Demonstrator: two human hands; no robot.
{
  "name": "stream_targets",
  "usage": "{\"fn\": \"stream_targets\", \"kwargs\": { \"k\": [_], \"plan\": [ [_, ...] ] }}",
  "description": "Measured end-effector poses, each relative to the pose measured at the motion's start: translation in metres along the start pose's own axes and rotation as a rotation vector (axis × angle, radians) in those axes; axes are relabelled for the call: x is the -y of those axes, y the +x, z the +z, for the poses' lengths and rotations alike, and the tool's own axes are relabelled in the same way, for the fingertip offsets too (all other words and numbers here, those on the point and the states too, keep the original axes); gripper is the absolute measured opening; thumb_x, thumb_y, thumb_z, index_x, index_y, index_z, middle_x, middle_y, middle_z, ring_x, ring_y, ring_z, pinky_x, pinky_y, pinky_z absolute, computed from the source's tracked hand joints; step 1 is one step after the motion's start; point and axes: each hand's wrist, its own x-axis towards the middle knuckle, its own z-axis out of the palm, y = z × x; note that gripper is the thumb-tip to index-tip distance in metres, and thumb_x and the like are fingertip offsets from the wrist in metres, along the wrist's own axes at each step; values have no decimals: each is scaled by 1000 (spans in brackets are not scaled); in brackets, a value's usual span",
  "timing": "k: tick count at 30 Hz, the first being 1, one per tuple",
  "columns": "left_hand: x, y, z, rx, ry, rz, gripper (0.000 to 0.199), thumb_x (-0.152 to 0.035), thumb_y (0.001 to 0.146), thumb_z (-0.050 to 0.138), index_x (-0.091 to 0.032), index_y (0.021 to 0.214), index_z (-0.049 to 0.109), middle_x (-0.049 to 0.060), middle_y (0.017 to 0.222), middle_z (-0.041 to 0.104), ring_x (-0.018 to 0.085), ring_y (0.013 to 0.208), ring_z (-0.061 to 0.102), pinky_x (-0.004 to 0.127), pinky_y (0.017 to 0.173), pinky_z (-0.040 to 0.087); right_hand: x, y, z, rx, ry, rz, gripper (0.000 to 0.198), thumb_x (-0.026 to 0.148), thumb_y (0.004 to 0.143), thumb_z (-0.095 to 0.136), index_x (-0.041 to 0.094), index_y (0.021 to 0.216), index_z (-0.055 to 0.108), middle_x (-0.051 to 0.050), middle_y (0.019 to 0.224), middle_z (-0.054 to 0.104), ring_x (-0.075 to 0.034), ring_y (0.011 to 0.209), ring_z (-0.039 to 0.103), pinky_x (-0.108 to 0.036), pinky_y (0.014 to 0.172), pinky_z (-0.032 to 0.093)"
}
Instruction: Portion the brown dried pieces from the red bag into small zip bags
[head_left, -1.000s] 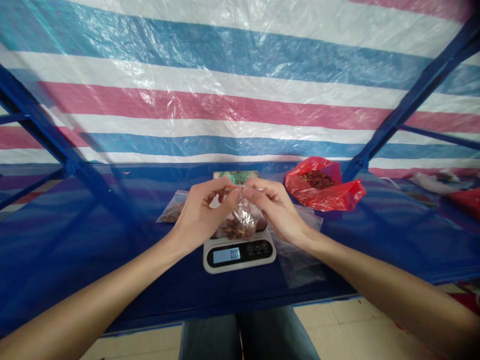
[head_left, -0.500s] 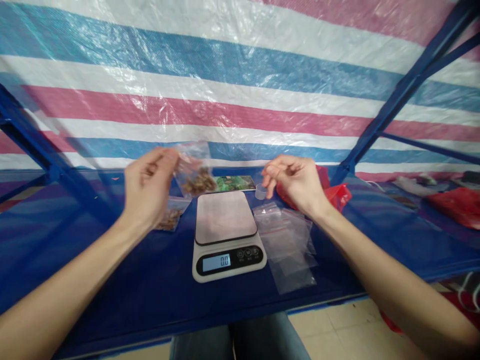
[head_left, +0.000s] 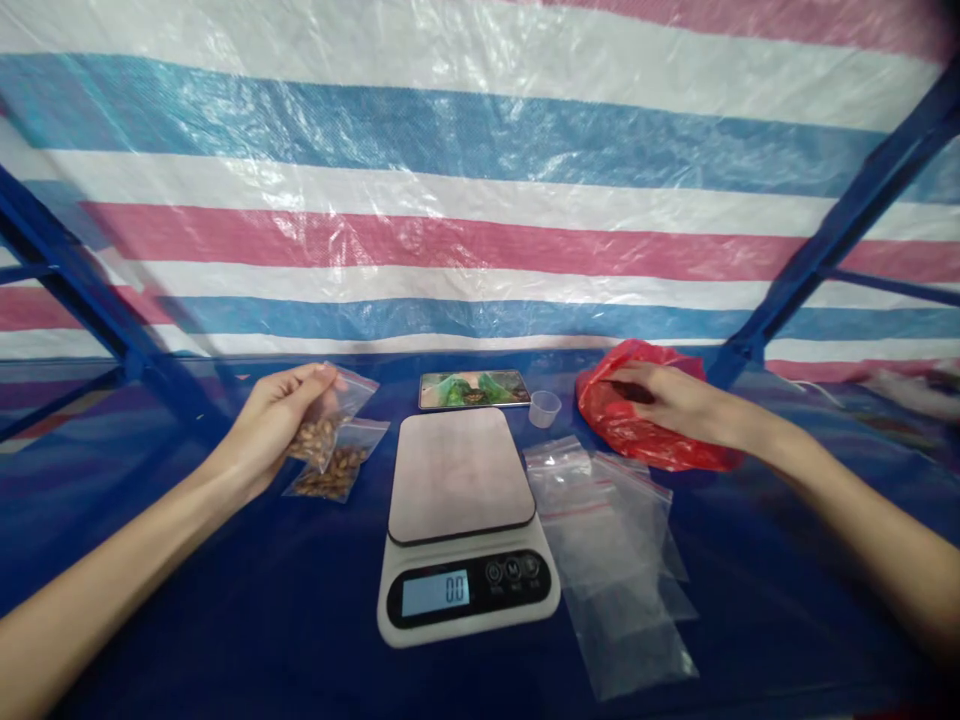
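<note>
My left hand (head_left: 279, 418) pinches a small clear zip bag (head_left: 354, 394) holding brown, seed-like pieces. The held bag overlaps a second zip bag (head_left: 334, 474) of similar pieces on the blue surface. My right hand (head_left: 664, 395) reaches into a crumpled red plastic bag (head_left: 637, 440), which hides its fingertips and whatever they touch. Between the hands stands a white digital scale (head_left: 461, 480) with a bare platform, its display reading 0.0. Several clear zip bags (head_left: 619, 560), flat and apparently unfilled, lie fanned out to its right.
Behind the scale lies a phone (head_left: 474, 389) with a lit green picture. Beside it stands a small clear plastic cup (head_left: 544, 408). Blue metal posts (head_left: 810, 240) flank the shelf, and a striped plastic sheet (head_left: 450, 240) hangs at the back.
My left hand has lowered the filled zip bag from the air down to the other one at the left. My right hand has moved from near the cup into the red bag.
</note>
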Motion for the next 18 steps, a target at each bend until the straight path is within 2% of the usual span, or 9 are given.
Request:
{"fn": "stream_targets", "kwargs": {
  "k": [2,4,7,10,14,18],
  "plan": [
    [6,2,-2,51,131,30,40,-57,82,77,-19,79,65,-7,56,52,8,46,44,20,46,34,-4,-3,7,-6,-60,-33,39,29,80,63,24,116,80,-10,122,81,-32,112,77,-46,103,61],
    [10,5,-3,43,241,86,38,-56,82,76,-19,84,67,-4,68,61,12,57,54,23,54,42,-8,-6,9,-19,-81,-36,40,29,82,62,24,118,79,-10,123,81,-32,113,77,-46,104,61],
    [16,10,-4,-43,410,245,37,-53,80,73,-22,99,71,4,104,75,21,86,68,30,75,53,-14,-10,7,-56,-102,-46,45,30,83,62,23,125,76,-12,128,79,-33,116,75,-48,105,60],
    [22,13,-6,-63,520,341,39,-52,83,67,-23,109,71,8,128,74,28,108,69,39,93,54,-12,-9,7,-55,-80,-42,38,32,87,61,22,120,77,-13,122,80,-33,110,77,-49,101,62],
    [24,10,-5,-2,549,290,43,-52,90,63,-25,122,70,9,130,75,31,111,70,43,92,56,-4,-1,8,-62,-5,-50,25,29,89,58,24,103,78,-10,102,82,-29,92,78,-43,88,64],
    [23,5,-2,15,581,301,40,-52,92,59,-26,121,71,7,127,75,31,109,71,43,89,57,-1,3,8,-106,-4,-48,25,27,91,55,24,96,79,-10,97,81,-28,87,76,-42,81,63]
  ]
}}
